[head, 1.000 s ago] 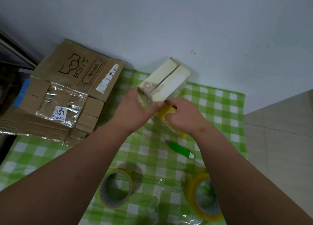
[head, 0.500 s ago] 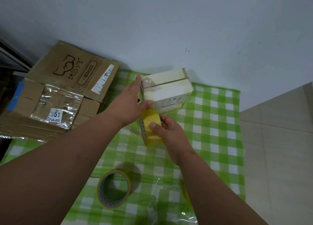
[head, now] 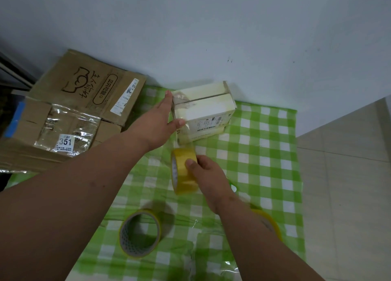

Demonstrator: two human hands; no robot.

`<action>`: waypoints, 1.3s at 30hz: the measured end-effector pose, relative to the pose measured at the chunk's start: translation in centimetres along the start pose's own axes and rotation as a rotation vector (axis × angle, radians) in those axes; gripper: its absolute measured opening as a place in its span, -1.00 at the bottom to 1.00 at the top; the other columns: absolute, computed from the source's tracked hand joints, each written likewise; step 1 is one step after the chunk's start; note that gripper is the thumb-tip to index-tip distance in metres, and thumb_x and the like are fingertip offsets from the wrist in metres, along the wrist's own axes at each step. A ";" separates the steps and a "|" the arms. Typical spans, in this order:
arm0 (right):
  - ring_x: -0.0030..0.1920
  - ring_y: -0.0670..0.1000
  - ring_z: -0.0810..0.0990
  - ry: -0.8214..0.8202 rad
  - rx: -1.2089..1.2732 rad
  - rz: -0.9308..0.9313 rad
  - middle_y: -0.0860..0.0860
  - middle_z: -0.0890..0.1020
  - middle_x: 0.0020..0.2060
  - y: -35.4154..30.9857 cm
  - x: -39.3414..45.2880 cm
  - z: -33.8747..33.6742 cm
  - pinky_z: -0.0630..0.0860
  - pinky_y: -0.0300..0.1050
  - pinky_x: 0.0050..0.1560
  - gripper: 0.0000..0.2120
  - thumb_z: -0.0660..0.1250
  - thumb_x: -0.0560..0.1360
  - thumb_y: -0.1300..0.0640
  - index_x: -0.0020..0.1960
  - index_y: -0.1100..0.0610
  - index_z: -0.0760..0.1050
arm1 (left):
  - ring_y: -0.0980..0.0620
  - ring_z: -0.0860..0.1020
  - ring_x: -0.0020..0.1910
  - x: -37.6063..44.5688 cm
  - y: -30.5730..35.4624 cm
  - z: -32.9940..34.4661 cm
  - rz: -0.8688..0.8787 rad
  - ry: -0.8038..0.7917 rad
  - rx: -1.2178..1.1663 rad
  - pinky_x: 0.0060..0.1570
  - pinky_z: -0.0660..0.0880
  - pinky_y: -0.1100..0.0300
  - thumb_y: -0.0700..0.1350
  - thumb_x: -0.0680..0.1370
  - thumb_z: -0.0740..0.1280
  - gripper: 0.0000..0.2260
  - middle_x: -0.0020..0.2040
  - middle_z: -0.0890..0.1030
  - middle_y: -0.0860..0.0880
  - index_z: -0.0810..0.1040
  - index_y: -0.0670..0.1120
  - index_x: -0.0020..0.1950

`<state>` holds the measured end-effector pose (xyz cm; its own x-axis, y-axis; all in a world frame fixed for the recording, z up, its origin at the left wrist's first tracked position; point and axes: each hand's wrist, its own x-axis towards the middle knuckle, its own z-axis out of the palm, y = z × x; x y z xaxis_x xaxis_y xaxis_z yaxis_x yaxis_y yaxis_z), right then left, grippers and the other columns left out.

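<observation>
Taping step: L hand (head: 157, 124), fingers straight, is bracing the box (head: 208, 111); R hand (head: 208, 175) is gripping the tape roll (head: 183, 172) (strip apparently taut). Next: holding tension while wrapping.

Worktop (head: 264, 164), green-check cloth over it. On it: white box (head: 207, 115), flattened cartons (head: 84, 94), tape roll (head: 139, 234), second tape roll (head: 273, 223) partly hidden.

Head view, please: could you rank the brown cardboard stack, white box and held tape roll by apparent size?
1. brown cardboard stack
2. white box
3. held tape roll, though nearer the camera
</observation>
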<state>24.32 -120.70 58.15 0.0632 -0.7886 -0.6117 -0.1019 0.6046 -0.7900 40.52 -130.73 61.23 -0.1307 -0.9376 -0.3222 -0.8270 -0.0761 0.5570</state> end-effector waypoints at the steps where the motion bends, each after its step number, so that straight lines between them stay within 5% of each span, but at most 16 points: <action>1: -0.16 -0.03 0.53 0.023 -0.023 -0.007 -0.01 0.60 -0.18 0.5 -0.3 0.0 0.48 -0.09 -0.07 -0.79 0.29 0.60 0.02 0.02 0.17 0.56 | -0.04 0.54 0.18 0.0 0.0 0.0 -0.004 0.012 -0.003 0.16 0.44 0.04 0.15 0.59 0.29 -0.22 0.53 0.30 -0.02 -0.14 0.04 0.62; 3: -0.16 -0.06 0.55 0.030 -0.028 -0.021 -0.04 0.62 -0.17 1.2 -0.7 0.1 0.48 -0.15 -0.08 -0.79 0.28 0.60 -0.02 0.02 0.11 0.57 | 0.09 0.57 -0.06 -0.3 0.1 0.1 -0.024 0.053 -0.043 -0.01 0.44 0.10 0.14 0.56 0.34 -0.22 0.34 0.49 -0.01 -0.07 0.05 0.61; 6: -0.06 -0.18 0.62 -0.022 -0.006 -0.027 -0.13 0.68 -0.06 1.2 -0.8 0.4 0.50 -0.28 -0.07 -0.88 0.30 0.59 0.00 0.08 -0.03 0.58 | 0.02 0.58 0.03 -0.9 0.2 1.0 -0.116 0.177 -0.254 -0.02 0.41 0.14 0.09 0.51 0.44 -0.37 0.29 0.51 0.06 0.22 -0.03 0.45; 10: 0.01 -0.03 0.62 -0.029 -0.184 -0.044 -0.05 0.68 -0.02 0.2 -0.4 -0.1 0.53 -0.08 0.09 -0.84 0.33 0.57 0.03 0.11 0.04 0.59 | 0.00 0.61 -0.01 -2.1 0.7 2.2 -0.272 0.173 -0.385 -0.07 0.53 0.06 0.20 0.51 0.38 -0.66 -0.01 0.56 0.09 0.42 0.00 0.08; 15: 0.03 0.05 0.64 0.003 -0.185 -0.050 0.01 0.68 -0.01 -0.2 -0.2 -2.2 0.55 -0.03 0.14 -0.83 0.36 0.54 0.09 0.12 0.04 0.61 | 0.06 0.59 0.05 -3.9 0.3 3.0 -0.281 0.082 -0.585 -0.02 0.50 0.13 0.23 0.56 0.28 -0.70 0.03 0.61 0.08 0.48 0.12 0.21; 20: 0.10 0.06 0.57 0.207 -0.769 -0.044 0.01 0.60 0.13 1.0 1.2 -5.4 0.52 -0.01 0.13 -0.69 0.26 0.53 0.14 0.26 0.07 0.54 | 0.06 0.54 0.11 -4.6 -0.5 3.9 -0.280 0.058 -0.686 -0.05 0.44 0.27 -0.19 0.54 0.41 -0.51 0.10 0.55 0.02 0.42 0.13 0.42; 23: 0.12 0.09 0.55 0.118 -1.115 0.026 0.01 0.56 0.12 2.1 1.6 -6.3 0.45 0.03 0.17 -0.73 0.22 0.54 0.08 0.22 0.02 0.52 | 0.04 0.52 0.16 -4.6 -0.5 4.6 -0.342 0.092 -0.705 0.06 0.44 0.17 -0.20 0.55 0.40 -0.56 0.12 0.57 0.05 0.42 0.03 0.39; 27: 0.07 0.09 0.53 0.065 -1.308 -0.043 -0.01 0.51 0.01 3.2 1.7 -6.5 0.37 0.07 0.16 -0.81 0.22 0.51 0.12 0.11 0.01 0.47 | 0.05 0.56 0.05 -4.6 -1.0 5.5 -0.432 0.123 -0.761 -0.11 0.42 0.24 -0.15 0.54 0.42 -0.80 0.08 0.60 0.02 0.53 -0.04 0.15; 33: 0.00 0.06 0.52 0.066 -1.261 -0.096 -0.05 0.47 -0.07 3.1 1.6 -6.8 0.39 0.04 0.11 -0.87 0.22 0.51 0.05 0.05 0.01 0.39 | -0.06 0.59 0.03 -4.6 -1.1 5.5 -0.489 0.107 -0.843 0.13 0.55 0.02 -0.19 0.51 0.44 -0.91 -0.03 0.64 -0.05 0.62 -0.08 0.00; 36: -0.22 0.03 0.53 0.129 -0.999 -0.127 -0.05 0.50 -0.23 1.9 1.2 -7.1 0.46 -0.04 -0.18 -0.89 0.25 0.53 0.04 -0.05 0.02 0.32 | -0.08 0.59 0.04 -4.8 -1.0 5.6 -0.499 0.121 -0.875 0.23 0.52 -0.09 -0.17 0.53 0.43 -0.97 -0.03 0.65 -0.07 0.63 -0.08 -0.04; 39: -0.35 -0.03 0.47 0.139 -0.805 -0.298 -0.03 0.50 -0.31 -0.1 0.8 -6.3 0.30 -0.14 -0.40 -0.90 0.24 0.54 0.09 -0.10 -0.01 0.31 | -0.04 0.57 -0.03 -5.0 -0.9 5.8 -0.503 0.140 -0.913 0.23 0.52 -0.10 -0.11 0.54 0.43 -0.95 -0.07 0.65 -0.05 0.64 -0.07 -0.09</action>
<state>18.16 -122.09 58.05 0.0824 -0.9397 -0.3318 -0.7752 0.1488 -0.6139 38.68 -124.02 57.88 0.2259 -0.7531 -0.6179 -0.0347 -0.6401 0.7675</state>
